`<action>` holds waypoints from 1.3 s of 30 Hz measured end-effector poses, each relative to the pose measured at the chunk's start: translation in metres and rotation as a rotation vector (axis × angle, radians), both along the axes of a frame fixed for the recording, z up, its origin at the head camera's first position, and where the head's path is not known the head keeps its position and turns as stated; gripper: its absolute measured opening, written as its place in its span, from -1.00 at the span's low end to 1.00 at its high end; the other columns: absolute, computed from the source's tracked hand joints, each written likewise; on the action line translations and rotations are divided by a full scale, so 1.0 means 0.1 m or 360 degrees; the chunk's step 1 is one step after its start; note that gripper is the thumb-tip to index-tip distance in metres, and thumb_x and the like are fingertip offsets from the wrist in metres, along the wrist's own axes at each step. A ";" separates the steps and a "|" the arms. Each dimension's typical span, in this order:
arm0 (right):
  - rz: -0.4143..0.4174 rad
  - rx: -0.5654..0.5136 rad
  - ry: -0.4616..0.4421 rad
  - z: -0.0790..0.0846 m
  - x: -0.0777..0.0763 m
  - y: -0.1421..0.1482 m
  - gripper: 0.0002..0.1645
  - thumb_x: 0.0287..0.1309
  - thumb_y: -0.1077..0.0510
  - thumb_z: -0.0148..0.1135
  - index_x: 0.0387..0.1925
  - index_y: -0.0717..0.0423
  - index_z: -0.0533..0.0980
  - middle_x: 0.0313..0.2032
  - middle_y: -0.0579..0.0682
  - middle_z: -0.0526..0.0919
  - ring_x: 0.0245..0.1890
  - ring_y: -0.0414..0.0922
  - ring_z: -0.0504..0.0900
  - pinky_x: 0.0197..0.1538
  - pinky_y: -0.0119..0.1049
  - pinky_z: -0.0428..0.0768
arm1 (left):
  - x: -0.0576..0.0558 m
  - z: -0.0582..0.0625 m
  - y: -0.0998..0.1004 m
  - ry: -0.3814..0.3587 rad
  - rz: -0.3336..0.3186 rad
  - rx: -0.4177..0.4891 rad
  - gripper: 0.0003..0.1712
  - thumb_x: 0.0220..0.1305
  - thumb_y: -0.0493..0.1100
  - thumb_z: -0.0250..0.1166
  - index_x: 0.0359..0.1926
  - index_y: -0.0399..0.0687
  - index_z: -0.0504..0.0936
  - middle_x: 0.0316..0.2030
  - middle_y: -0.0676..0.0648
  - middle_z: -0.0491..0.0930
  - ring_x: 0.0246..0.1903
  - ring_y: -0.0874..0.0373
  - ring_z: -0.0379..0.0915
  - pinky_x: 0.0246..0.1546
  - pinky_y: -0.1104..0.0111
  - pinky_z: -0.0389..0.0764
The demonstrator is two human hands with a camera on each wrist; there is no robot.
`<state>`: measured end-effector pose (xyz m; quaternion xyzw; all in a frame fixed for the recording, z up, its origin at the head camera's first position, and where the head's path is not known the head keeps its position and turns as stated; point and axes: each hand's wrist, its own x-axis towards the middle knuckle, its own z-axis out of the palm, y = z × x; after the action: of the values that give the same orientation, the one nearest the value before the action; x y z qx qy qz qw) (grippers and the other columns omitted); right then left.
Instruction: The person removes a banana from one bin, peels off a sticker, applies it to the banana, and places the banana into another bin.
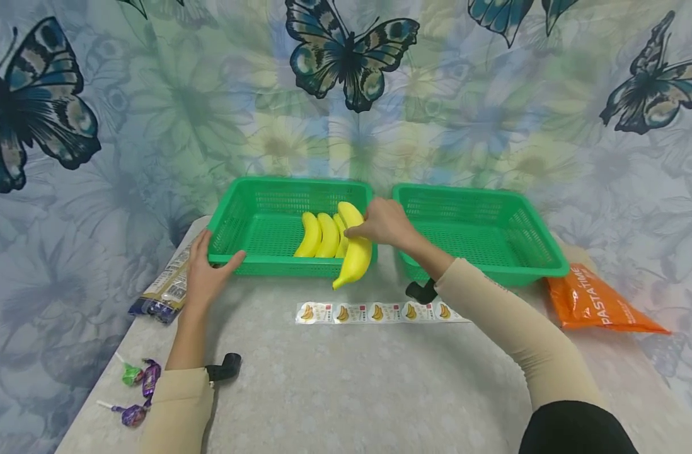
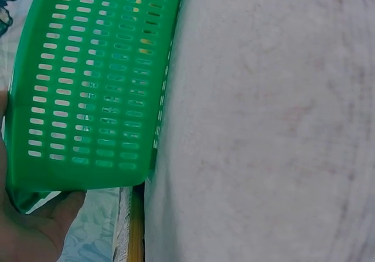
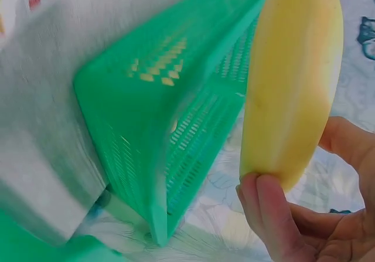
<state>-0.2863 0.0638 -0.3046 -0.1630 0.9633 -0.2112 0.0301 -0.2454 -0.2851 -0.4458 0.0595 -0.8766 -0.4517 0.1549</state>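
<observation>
My right hand [image 1: 387, 222] pinches a yellow banana [image 1: 354, 261] near one end, above the front right corner of the left green basket [image 1: 278, 267]. In the right wrist view, the banana [image 3: 291, 86] is held between thumb and fingertips. Several more bananas [image 1: 327, 236] lie side by side inside that basket. My left hand [image 1: 205, 271] grips the same basket at its front left corner, fingers along the side and thumb at the front. In the left wrist view, the thumb [image 2: 67, 209] shows by the corner of the basket [image 2: 88, 98]; most of the fingers are cut off.
A second green basket [image 1: 476, 236] stands to the right. A strip of banana stickers [image 1: 374, 313] lies in front of the baskets. An orange bag [image 1: 601, 302] sits at the right, a snack pack [image 1: 173, 287] at the left, and lollipops [image 1: 132, 415] near the left edge.
</observation>
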 end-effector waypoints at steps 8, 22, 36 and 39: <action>-0.0091 -0.0101 -0.0048 -0.14 0.42 0.28 -0.51 -0.01 -0.18 0.40 -0.80 -0.01 0.49 -0.82 -0.17 0.24 -0.75 -0.23 0.07 -0.63 -0.42 0.06 | 0.00 -0.02 -0.01 0.0008 -0.0009 0.0035 0.09 0.21 0.23 0.29 0.56 -0.01 -0.09 0.56 -0.07 -0.18 0.52 -0.24 -0.23 0.40 -0.29 -0.02; -0.0230 -0.0201 -0.0041 -0.72 1.18 0.61 -0.58 -0.12 -0.19 0.48 -0.38 0.06 0.71 -0.74 -0.18 0.48 -0.72 -0.23 0.34 -0.65 -0.41 0.25 | 0.00 -0.01 0.02 -0.0012 -0.0006 0.0078 0.09 0.22 0.24 0.29 0.56 0.00 -0.09 0.56 -0.04 -0.20 0.53 -0.19 -0.25 0.42 -0.26 -0.03; -0.0308 -0.0152 -0.0155 -1.23 1.63 0.80 -0.63 -0.18 -0.15 0.50 -0.46 0.04 0.68 -0.77 -0.21 0.40 -0.68 -0.24 0.31 -0.51 -0.38 0.28 | 0.00 -0.01 0.02 -0.0024 -0.0004 0.0119 0.09 0.22 0.23 0.28 0.56 0.02 -0.12 0.56 -0.03 -0.22 0.53 -0.19 -0.29 0.44 -0.25 -0.07; -0.0316 -0.0153 -0.0186 -1.29 1.67 0.81 -0.57 -0.20 -0.15 0.51 -0.39 0.09 0.70 -0.72 -0.20 0.46 -0.65 -0.21 0.35 -0.48 -0.37 0.29 | 0.00 -0.01 0.03 -0.0026 -0.0012 0.0123 0.09 0.23 0.24 0.28 0.56 0.03 -0.13 0.56 -0.03 -0.23 0.53 -0.20 -0.30 0.42 -0.27 -0.06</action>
<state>-0.1188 0.1450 -0.4341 -0.0554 0.9601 -0.2682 0.0573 -0.2456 -0.2823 -0.4471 0.0658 -0.8600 -0.4851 0.1436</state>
